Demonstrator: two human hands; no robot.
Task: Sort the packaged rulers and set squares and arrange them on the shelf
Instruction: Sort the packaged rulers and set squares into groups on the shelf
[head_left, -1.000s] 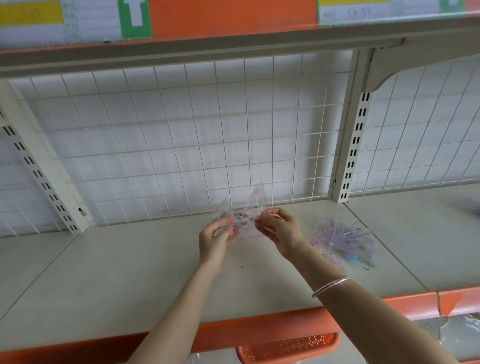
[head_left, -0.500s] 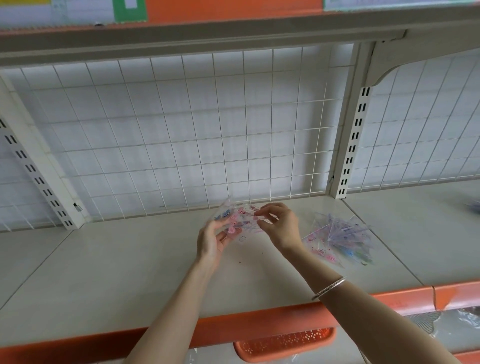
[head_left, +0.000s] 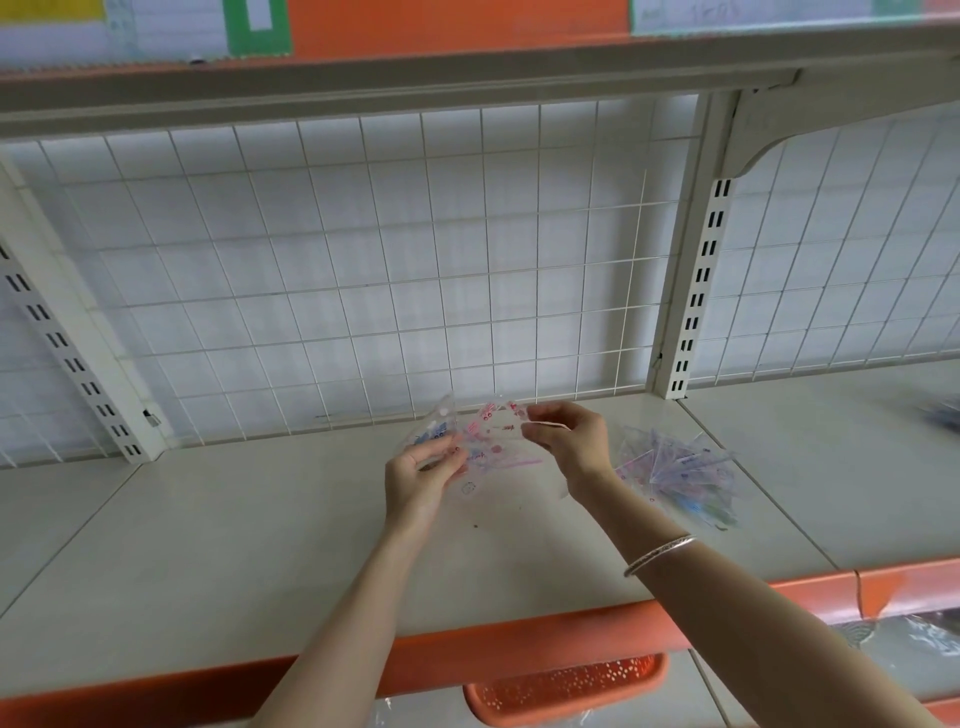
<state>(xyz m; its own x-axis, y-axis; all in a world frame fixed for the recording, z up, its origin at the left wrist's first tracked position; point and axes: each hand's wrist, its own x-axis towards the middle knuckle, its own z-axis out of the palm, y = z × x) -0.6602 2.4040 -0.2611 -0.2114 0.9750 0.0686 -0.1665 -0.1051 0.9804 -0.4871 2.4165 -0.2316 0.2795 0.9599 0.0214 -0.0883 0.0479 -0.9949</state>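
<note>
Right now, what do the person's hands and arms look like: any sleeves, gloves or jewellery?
No gloves on the left hand or right hand, and both forearms are bare with no sleeve in view. A thin silver bangle circles the right wrist. The left wrist carries nothing; no rings show.

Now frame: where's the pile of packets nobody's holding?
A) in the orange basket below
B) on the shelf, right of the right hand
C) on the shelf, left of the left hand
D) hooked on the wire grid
B: the loose pile lies on the shelf just right of the right hand, which holds other clear packets together with the left hand.
</note>
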